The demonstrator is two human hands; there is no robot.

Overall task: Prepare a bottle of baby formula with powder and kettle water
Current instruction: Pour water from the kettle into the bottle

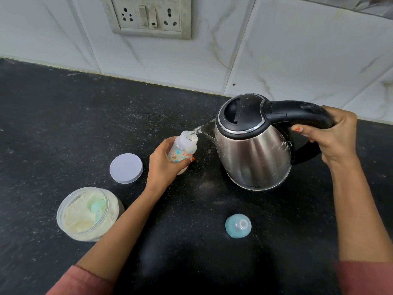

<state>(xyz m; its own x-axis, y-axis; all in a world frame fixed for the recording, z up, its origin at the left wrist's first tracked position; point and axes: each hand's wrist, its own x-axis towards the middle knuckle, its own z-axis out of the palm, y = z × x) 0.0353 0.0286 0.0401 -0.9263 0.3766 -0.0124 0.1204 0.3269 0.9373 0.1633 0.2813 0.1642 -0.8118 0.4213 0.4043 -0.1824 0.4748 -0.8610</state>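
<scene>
My left hand grips a small clear baby bottle with printed marks, tilted toward the kettle, its mouth uncapped. My right hand holds the black handle of a steel kettle, which is tipped left. Water runs from the spout into the bottle's mouth. An open jar of pale formula powder stands at the lower left with a green scoop lying in it. The bottle's blue teat cap lies on the counter in front of the kettle.
The jar's round grey lid lies flat left of my left hand. Everything sits on a black speckled counter backed by white marbled tiles. A wall socket panel is above.
</scene>
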